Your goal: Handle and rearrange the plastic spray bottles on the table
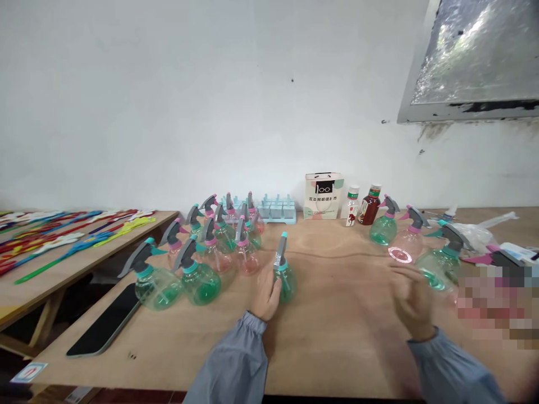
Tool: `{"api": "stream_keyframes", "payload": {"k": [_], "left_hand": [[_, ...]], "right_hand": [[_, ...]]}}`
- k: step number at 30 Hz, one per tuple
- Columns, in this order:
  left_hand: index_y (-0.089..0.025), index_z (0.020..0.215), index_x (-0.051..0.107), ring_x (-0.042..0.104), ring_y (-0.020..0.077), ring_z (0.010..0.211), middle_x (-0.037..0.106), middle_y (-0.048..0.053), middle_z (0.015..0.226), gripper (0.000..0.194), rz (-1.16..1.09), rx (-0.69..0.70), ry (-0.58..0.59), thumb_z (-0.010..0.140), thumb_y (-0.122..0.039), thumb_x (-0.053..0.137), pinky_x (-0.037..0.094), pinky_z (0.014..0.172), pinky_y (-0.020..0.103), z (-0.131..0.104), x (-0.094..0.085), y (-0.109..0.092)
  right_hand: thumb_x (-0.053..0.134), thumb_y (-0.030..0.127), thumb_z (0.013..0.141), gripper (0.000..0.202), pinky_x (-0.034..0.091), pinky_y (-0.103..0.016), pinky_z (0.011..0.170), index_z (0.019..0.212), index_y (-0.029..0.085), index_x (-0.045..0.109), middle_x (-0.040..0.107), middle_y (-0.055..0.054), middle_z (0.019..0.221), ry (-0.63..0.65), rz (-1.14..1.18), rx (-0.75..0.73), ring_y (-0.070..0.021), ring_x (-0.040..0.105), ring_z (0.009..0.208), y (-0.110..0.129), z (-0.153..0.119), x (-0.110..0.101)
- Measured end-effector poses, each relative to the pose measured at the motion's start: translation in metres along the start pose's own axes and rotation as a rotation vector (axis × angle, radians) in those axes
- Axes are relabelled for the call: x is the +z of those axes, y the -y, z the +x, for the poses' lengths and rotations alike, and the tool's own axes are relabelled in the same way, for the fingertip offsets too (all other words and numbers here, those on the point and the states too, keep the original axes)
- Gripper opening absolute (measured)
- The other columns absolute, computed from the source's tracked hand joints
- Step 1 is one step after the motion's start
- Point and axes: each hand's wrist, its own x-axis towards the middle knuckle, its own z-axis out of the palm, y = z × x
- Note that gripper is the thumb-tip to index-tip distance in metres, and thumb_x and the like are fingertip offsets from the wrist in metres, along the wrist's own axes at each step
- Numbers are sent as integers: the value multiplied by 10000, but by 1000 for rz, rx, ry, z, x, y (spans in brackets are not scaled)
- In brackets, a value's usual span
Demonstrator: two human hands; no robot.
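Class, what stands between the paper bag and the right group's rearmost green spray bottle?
A pale bottle and a reddish-brown bottle, shown in the head view.

This looks like a plain workshop or packing room. A bare wooden bench (328, 325) spreads across the bottom of the frame, with many matching spray bottles (201, 285) at middle left and middle right. At far left, a second bench (99, 252) carries rows of bright plastic hands (82, 246). The white wall (168, 95) behind is scuffed below the window (480, 62), upper right.
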Motion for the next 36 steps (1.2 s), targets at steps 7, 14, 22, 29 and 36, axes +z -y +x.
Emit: {"api": "stream_keyframes", "payload": {"k": [7, 14, 22, 29, 36], "left_hand": [[-205, 1588, 50, 416, 278, 1430, 489, 174, 1496, 729, -261, 220, 87, 991, -450, 390, 319, 1156, 508, 1, -5, -14], [-178, 1356, 463, 546, 258, 1241, 556, 157, 1299, 464, -66, 34, -732, 929, -341, 542, 429, 1063, 442, 12, -25, 5], [-110, 1457, 286, 360, 372, 1425, 384, 249, 1486, 832, 188, -241, -507, 785, -411, 675, 324, 1152, 558, 50, -29, 50], [-137, 1359, 406, 532, 352, 1246, 556, 199, 1270, 683, 252, -262, -404, 818, -493, 625, 437, 1026, 541, 45, -27, 60], [-165, 1268, 473, 580, 332, 1137, 588, 150, 1158, 610, 323, -214, -318, 796, -504, 658, 462, 953, 498, 27, -20, 38]], "right_hand": [[796, 568, 682, 1055, 309, -548, 1181, 1504, 239, 222, 314, -174, 1561, 504, 340, 265, -332, 317, 1463, 70, -20, 141], [684, 413, 812, 712, 434, -451, 1105, 1412, 278, 327, 525, -142, 1420, 546, 492, 265, -242, 514, 1337, 75, -22, 162], [686, 518, 781, 482, 491, -462, 1034, 1193, 272, 636, 688, -80, 1229, 430, 552, 437, -259, 649, 1153, 52, -15, 157], [626, 665, 784, 425, 443, -458, 1069, 882, 270, 750, 748, -63, 849, 559, 631, 455, -285, 664, 1081, 66, -10, 140], [624, 585, 782, 361, 515, -431, 923, 893, 261, 738, 738, -44, 788, 378, 624, 510, -276, 691, 918, 72, -15, 141]]}}
